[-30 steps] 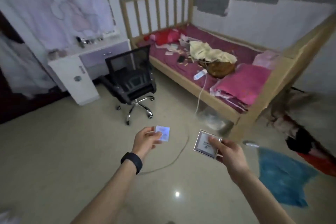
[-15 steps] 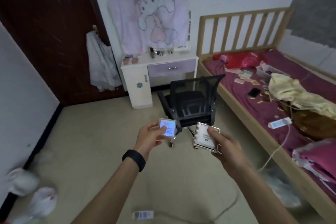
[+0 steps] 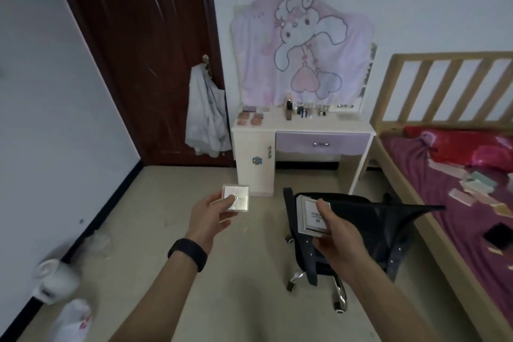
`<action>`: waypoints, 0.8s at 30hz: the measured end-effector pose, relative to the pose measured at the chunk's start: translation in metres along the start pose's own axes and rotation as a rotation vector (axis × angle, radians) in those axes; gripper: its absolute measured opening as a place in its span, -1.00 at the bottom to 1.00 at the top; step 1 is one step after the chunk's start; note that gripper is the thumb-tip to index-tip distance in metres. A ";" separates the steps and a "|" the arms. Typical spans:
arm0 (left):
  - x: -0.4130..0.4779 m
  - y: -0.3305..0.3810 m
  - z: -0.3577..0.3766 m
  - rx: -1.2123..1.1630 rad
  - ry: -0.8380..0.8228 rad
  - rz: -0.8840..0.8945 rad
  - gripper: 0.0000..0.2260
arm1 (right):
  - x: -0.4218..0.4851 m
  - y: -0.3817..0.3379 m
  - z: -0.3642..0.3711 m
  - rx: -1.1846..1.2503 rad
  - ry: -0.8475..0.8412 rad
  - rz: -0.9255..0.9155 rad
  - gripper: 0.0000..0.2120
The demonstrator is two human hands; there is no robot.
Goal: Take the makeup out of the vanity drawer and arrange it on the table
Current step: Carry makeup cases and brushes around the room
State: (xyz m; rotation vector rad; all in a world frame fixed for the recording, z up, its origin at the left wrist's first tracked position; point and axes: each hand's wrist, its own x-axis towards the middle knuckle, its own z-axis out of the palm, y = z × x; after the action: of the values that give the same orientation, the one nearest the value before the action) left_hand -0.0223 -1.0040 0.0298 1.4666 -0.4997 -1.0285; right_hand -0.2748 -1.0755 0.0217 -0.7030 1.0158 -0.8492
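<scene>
Vanity top (image 3: 305,125) holding makeup (image 3: 289,110), drawer (image 3: 344,144) closed, beige floor (image 3: 155,203)

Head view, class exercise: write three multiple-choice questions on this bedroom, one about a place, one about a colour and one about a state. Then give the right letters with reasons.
1. Where does the black office chair stand?
A on the bed
B in front of the vanity
C against the door

2. What colour is the vanity drawer front?
A green
B red
C purple

3. What state is that drawer in?
A shut
B pulled halfway out
C taken out

Answers:
1 B, the chair is on the floor just before the vanity.
2 C, the front is pale purple.
3 A, the front sits flush with no gap showing.
</scene>
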 end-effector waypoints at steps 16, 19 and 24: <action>0.343 0.085 -0.033 -0.066 0.066 -0.081 -0.86 | 0.316 -0.059 0.181 0.046 -0.095 0.148 -0.60; 0.403 0.094 -0.027 -0.061 0.041 -0.104 -0.86 | 0.366 -0.062 0.196 0.071 -0.067 0.178 -0.76; 0.505 0.098 -0.005 -0.073 0.010 -0.173 -0.92 | 0.457 -0.065 0.202 0.135 0.004 0.208 -0.82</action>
State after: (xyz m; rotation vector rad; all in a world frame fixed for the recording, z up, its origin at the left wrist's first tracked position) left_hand 0.2668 -1.4252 -0.0310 1.4684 -0.3287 -1.1626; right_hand 0.0197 -1.4780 -0.0464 -0.4724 1.0061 -0.7297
